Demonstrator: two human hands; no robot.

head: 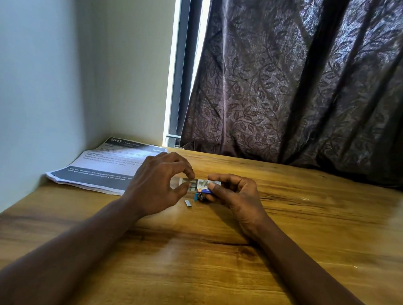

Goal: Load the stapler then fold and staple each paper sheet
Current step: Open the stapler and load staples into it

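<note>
Both hands meet over the middle of the wooden table (236, 260). My right hand (238, 194) grips a small staple box (206, 185), white and blue with a picture on it. My left hand (156, 185) pinches the box's inner tray (186, 182), which sticks out to the left. A short strip of staples (188, 203) lies loose on the table just below the box. A small blue stapler (199, 196) sits under my right hand's fingers and is mostly hidden. A stack of printed paper sheets (105, 167) lies at the back left.
A white wall borders the table on the left. A dark leaf-patterned curtain (306, 88) hangs along the back edge, beside a bright window strip (175, 68).
</note>
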